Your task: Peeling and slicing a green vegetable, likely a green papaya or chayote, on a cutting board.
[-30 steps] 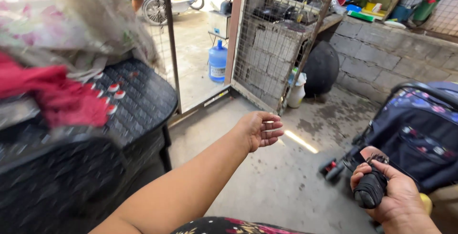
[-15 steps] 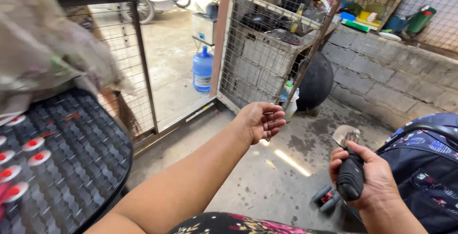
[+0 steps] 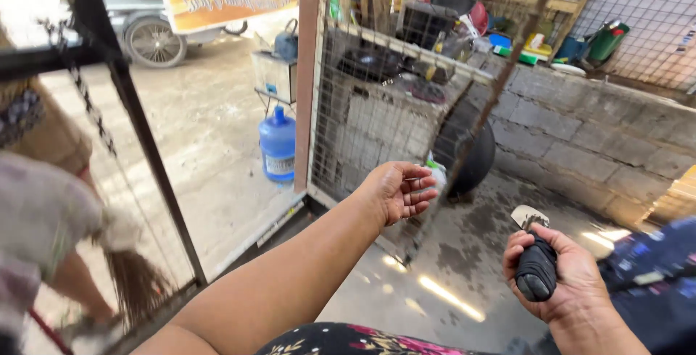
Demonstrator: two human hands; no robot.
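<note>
Head view: right hand [image 3: 562, 279] closed around a black-handled tool [image 3: 535, 268], its flat metal tip [image 3: 528, 216] up. Left hand [image 3: 397, 192] open, empty, palm cupped, just left of the tool. Holding step, likely; next move needs the left hand steadying it.

Quick count — two hands, left hand [image 3: 397, 190] and right hand [image 3: 562, 272]. One black-handled tool [image 3: 535, 264], one blue water jug [image 3: 278, 144] far left, one black ball [image 3: 471, 156] — one wheel [image 3: 151, 40] far back.
</note>
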